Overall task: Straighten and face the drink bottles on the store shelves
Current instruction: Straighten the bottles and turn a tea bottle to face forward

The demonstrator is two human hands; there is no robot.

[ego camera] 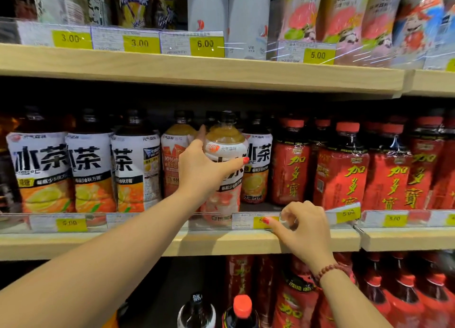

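The pale wooden middle shelf runs across the whole width, with the upper shelf above it carrying blurred packs and yellow price labels. On the left of the middle shelf stands a row of white-label tea bottles, upright, their big black characters facing out. On the right stands a block of red bottles with orange-red caps, packed close together, and more of the same red kind show on the level below.

Between the two groups, at the near edge of the shelf, stands the pink-label bottle, upright, with its base behind the clear price strip. An orange-label bottle is just beside it on the left and a lemon tea bottle sits further back on its right.

The left hand grasps the pink-label bottle round its upper body, thumb up on the left side and fingers wrapped across the front. The right hand grips the clear price strip lower right, its fingers hooked over the top edge and its thumb pressed against a yellow price tag. A bead bracelet circles that wrist.
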